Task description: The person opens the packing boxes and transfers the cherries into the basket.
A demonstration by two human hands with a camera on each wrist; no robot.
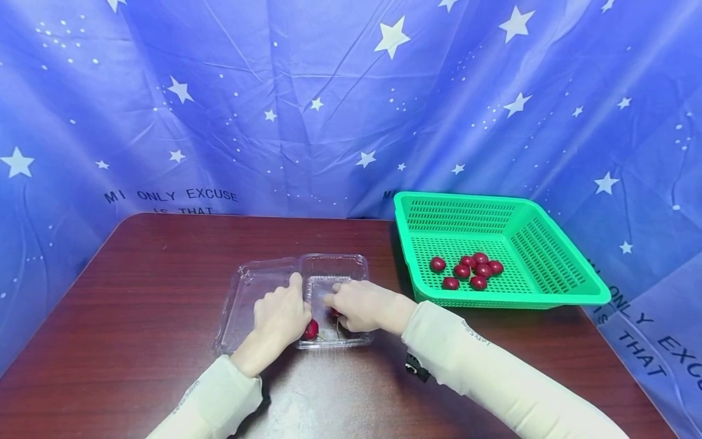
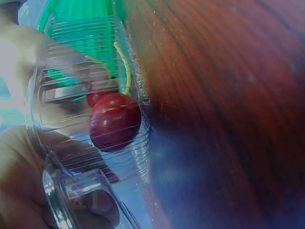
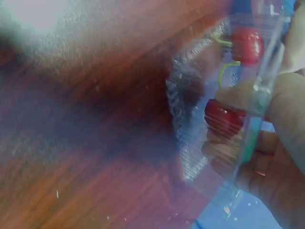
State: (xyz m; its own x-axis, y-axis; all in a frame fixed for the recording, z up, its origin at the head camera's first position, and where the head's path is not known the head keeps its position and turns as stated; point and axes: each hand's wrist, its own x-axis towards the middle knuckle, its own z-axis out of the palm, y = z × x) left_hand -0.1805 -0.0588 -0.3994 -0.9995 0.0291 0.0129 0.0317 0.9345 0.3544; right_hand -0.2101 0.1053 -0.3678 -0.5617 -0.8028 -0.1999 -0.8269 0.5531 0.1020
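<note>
A clear plastic clamshell box [image 1: 334, 264] lies opened on the table, its lid [image 1: 244, 305] folded out to the left. My left hand [image 1: 281, 314] grips the box along the fold between lid and base. One red cherry [image 1: 311, 330] with a green stem sits in the base near that hand, and the left wrist view shows the same cherry [image 2: 115, 122] through the ribbed wall. Inside the base, my right hand [image 1: 359, 305] pinches another stemmed cherry [image 3: 224, 117] between thumb and fingers, close to the bottom.
A green plastic basket [image 1: 493, 299] with slotted sides stands at the right of the table, holding several red cherries [image 1: 482, 271]. The brown wooden table [image 1: 137, 317] backs onto a blue star-patterned curtain [image 1: 307, 152].
</note>
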